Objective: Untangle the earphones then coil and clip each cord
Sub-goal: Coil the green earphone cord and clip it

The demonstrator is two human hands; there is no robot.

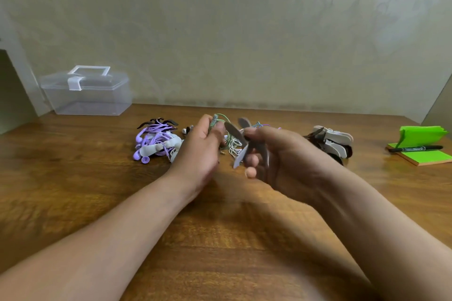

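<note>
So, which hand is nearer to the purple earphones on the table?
Left. The left hand is just right of the purple earphones, almost beside them; the right hand is farther right, beyond the left one.

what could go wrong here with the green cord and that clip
1. The left hand grips the green cord coil at one spot only, so loops may spring loose before the clip in the right hand closes round them.
2. White cords sit close by the coil, so the clip might catch them too and tangle the sets again.
</note>
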